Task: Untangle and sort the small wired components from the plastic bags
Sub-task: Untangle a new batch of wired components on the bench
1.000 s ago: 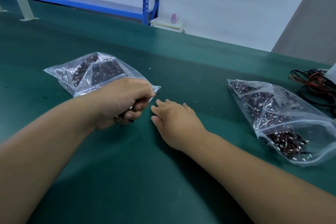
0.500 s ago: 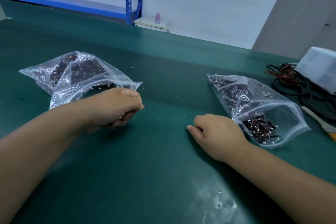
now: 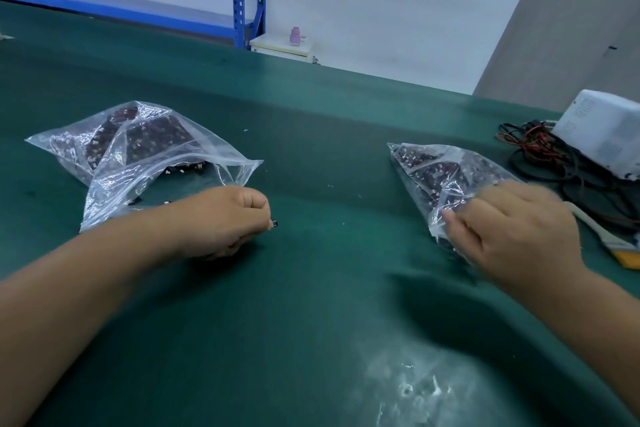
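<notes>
My left hand (image 3: 221,222) curls round a dark part (image 3: 274,224), only its tip showing. My blurred right hand (image 3: 516,229) lies on the crinkly clear bag (image 3: 446,177); grip unclear.

bags (image 3: 145,149) (image 3: 446,177): 2 (clear) | hands (image 3: 225,218) (image 3: 519,229): 2 | brush (image 3: 609,239): 1 | white box (image 3: 602,132): 1

Left bag (image 3: 138,156), right bag (image 3: 440,177) apart on table (image 3: 311,305); component (image 3: 274,224) in left hand (image 3: 221,218); cables (image 3: 540,156), box (image 3: 602,135), brush (image 3: 609,239) right of right bag.
</notes>
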A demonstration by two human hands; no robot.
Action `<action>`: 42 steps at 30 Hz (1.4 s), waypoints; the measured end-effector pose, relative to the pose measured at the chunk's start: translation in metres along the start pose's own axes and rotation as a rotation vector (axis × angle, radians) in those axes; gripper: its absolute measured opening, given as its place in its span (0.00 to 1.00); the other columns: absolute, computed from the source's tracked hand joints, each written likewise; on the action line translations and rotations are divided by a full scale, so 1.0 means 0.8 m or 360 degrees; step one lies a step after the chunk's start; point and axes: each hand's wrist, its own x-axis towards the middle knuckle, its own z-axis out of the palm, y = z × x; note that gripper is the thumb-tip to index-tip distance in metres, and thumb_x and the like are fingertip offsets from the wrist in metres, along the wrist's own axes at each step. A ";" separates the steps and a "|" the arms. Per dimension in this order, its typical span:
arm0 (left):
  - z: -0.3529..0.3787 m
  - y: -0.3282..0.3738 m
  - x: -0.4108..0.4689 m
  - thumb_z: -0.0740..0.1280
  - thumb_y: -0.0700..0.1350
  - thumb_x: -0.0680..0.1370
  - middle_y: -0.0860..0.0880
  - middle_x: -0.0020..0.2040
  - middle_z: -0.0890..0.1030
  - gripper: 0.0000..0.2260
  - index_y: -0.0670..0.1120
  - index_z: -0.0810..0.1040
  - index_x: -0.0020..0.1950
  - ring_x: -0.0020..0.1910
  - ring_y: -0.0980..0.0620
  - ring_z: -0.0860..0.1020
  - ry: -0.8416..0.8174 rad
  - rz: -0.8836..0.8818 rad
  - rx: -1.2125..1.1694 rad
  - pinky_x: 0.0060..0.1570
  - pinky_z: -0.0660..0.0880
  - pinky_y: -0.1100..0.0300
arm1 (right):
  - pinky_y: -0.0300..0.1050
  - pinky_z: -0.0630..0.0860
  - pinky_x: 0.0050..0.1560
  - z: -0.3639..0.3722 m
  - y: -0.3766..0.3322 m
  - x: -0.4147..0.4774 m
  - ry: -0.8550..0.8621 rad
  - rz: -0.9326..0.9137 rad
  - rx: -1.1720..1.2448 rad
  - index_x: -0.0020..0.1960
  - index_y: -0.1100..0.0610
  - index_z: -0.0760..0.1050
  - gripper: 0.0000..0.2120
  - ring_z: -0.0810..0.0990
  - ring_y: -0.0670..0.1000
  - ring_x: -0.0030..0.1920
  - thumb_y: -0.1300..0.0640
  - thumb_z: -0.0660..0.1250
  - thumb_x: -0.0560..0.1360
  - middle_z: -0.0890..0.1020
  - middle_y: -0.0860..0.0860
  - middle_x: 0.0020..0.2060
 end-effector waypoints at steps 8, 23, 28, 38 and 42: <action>0.000 -0.002 0.001 0.64 0.42 0.79 0.46 0.27 0.67 0.10 0.44 0.71 0.38 0.23 0.51 0.63 -0.0044 -0.0019 0.0019 0.23 0.58 0.64 | 0.61 0.62 0.65 0.018 0.019 -0.014 0.0049 -0.0068 -0.0403 0.57 0.54 0.82 0.16 0.73 0.59 0.66 0.45 0.67 0.77 0.79 0.57 0.63; -0.003 -0.005 0.002 0.65 0.43 0.79 0.46 0.27 0.67 0.11 0.40 0.69 0.40 0.23 0.51 0.62 -0.0086 -0.0043 -0.0021 0.23 0.57 0.64 | 0.62 0.62 0.71 0.004 0.086 -0.007 -0.0985 0.0446 -0.0042 0.78 0.40 0.52 0.48 0.68 0.57 0.69 0.26 0.64 0.64 0.69 0.48 0.72; -0.003 -0.003 0.001 0.67 0.49 0.79 0.50 0.25 0.71 0.10 0.46 0.75 0.41 0.24 0.50 0.66 -0.0104 -0.0026 0.0050 0.23 0.63 0.64 | 0.65 0.68 0.68 -0.015 0.099 0.025 -0.1578 0.0661 0.0155 0.73 0.24 0.45 0.52 0.72 0.57 0.68 0.28 0.68 0.55 0.70 0.43 0.72; 0.022 0.008 -0.006 0.65 0.44 0.82 0.48 0.30 0.76 0.05 0.46 0.76 0.46 0.24 0.51 0.63 -0.0145 0.0156 -0.0332 0.22 0.59 0.66 | 0.37 0.75 0.40 -0.011 -0.123 0.113 -0.0931 0.0826 0.1775 0.45 0.49 0.80 0.04 0.77 0.41 0.35 0.49 0.70 0.74 0.81 0.42 0.35; 0.036 0.009 -0.005 0.64 0.41 0.81 0.47 0.30 0.76 0.04 0.41 0.76 0.50 0.21 0.53 0.64 -0.0091 0.0187 -0.0409 0.21 0.60 0.66 | 0.42 0.72 0.36 0.036 -0.164 0.102 -0.1103 0.1097 0.1741 0.39 0.52 0.78 0.09 0.75 0.44 0.33 0.52 0.69 0.77 0.79 0.46 0.31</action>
